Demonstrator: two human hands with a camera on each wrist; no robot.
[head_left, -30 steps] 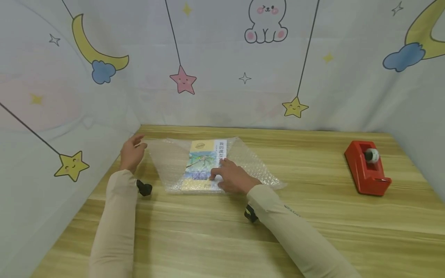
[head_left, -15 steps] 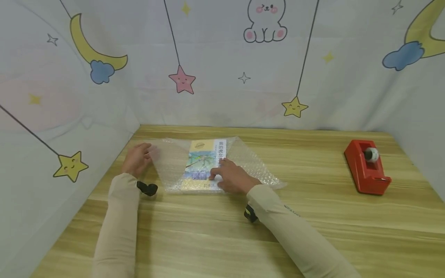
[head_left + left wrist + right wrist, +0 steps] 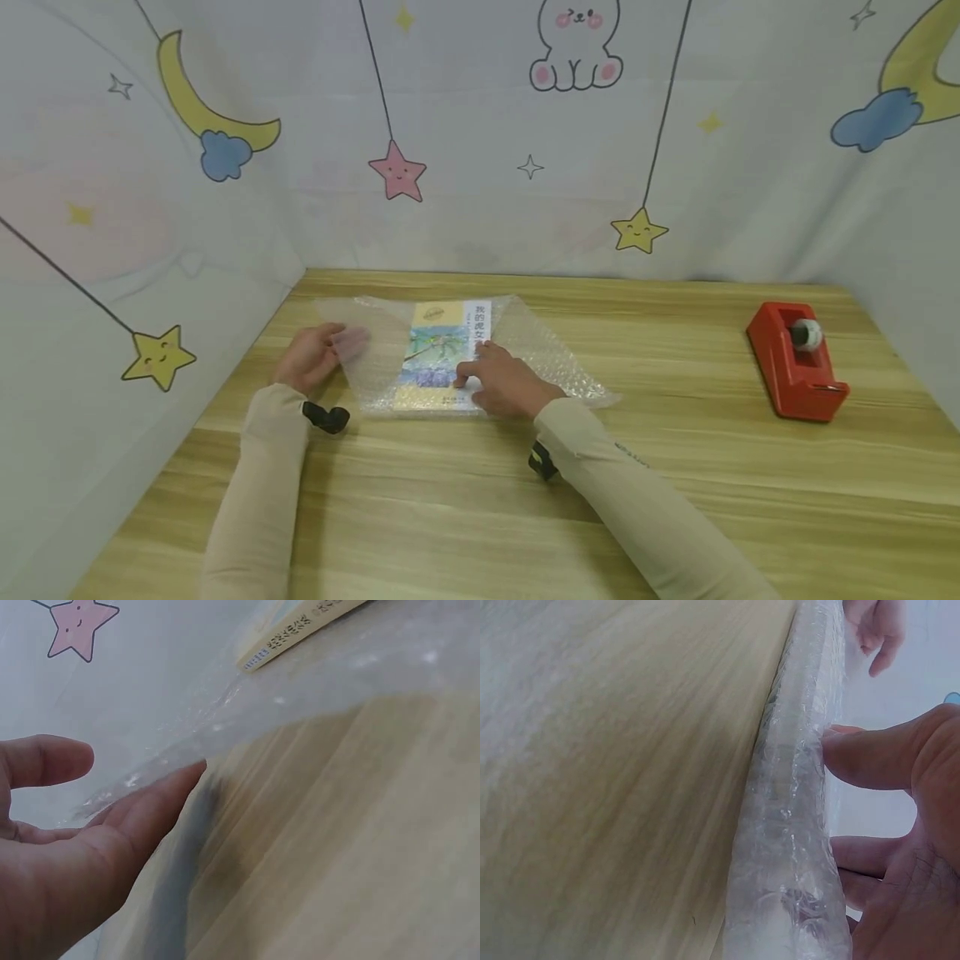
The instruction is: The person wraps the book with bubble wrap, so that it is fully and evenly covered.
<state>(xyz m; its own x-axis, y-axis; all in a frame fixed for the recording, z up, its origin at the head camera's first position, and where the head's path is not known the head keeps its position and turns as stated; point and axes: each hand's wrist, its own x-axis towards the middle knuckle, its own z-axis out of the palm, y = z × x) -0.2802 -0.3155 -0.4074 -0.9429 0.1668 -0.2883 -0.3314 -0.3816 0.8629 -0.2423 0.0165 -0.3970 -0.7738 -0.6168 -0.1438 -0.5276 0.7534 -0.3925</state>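
A book [image 3: 435,346] with a yellow and blue cover lies face up on the wood-grain table, with bubble wrap [image 3: 551,354] under and around it. The wrap's flaps spread out to the left and right of the book. My right hand [image 3: 512,383] rests on the book's lower right part, thumb and fingertips pressing down. At the wrap's left flap, my left hand [image 3: 311,354] has its straight fingers beneath the film. In the left wrist view the thumb [image 3: 56,760] stands apart from the fingers, above the wrap's edge.
A red tape dispenser [image 3: 798,362] with a roll of tape [image 3: 806,335] stands at the right of the table [image 3: 420,517]. White cloth walls [image 3: 480,225] printed with stars and moons enclose the table at the back and both sides.
My left hand has moved right and slightly toward me, from beside the wrap's left edge to under its flap. The right hand has stayed on the book.
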